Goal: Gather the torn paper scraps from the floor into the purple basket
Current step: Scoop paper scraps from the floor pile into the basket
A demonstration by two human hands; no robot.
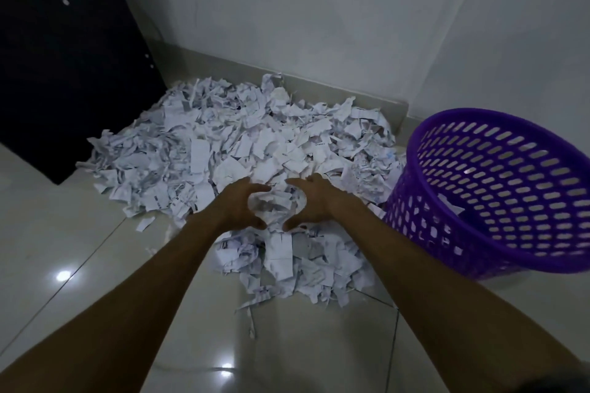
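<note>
Scooping step in hand: left hand [238, 206] and right hand [311, 201], fingers curled, cup a clump of torn white paper scraps [223, 143] left of the perforated purple plastic basket [498, 198]; next, presumably, lift and carry rightward over its rim.

My left hand [238, 205] and my right hand [311, 201] face each other at the centre, fingers and thumbs curled around a clump of white torn paper scraps [277, 204] between them. The clump sits on a wide heap of white torn paper [223, 150] spreading from 9 to 1 o'clock, reaching the pale skirting at the wall [319, 9]. At 3 o'clock, touching the heap, the purple perforated plastic basket [498, 198] tilts, a few scraps inside. Glossy pale floor tiles [79, 233] lie at 7 o'clock; a black panel [64, 73] stands at 10.
</note>
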